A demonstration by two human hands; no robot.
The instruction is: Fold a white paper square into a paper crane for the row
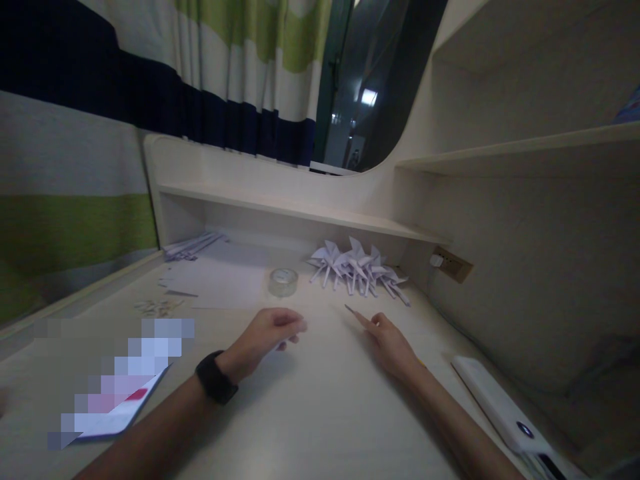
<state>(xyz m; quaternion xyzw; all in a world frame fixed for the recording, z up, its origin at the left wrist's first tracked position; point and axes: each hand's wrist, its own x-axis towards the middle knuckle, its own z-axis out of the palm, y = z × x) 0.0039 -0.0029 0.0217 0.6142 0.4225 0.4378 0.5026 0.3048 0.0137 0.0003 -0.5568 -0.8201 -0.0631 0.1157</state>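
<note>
no writing readable; left hand point(270, 337) pinches white paper point(286, 343), right hand point(387, 340) pinches a thin strip point(351, 311); tape roll point(283, 281) and paper cranes point(357, 267) lie behind on the desk point(320, 413).

Hands point(270, 337) point(393, 347) perhaps on paper point(320, 320)

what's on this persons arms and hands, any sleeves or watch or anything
Both forearms are bare, with no sleeves in view. The left wrist carries a black band, like a watch or fitness tracker; its face is not visible. The left hand and right hand wear no gloves, and no rings can be made out.
</note>
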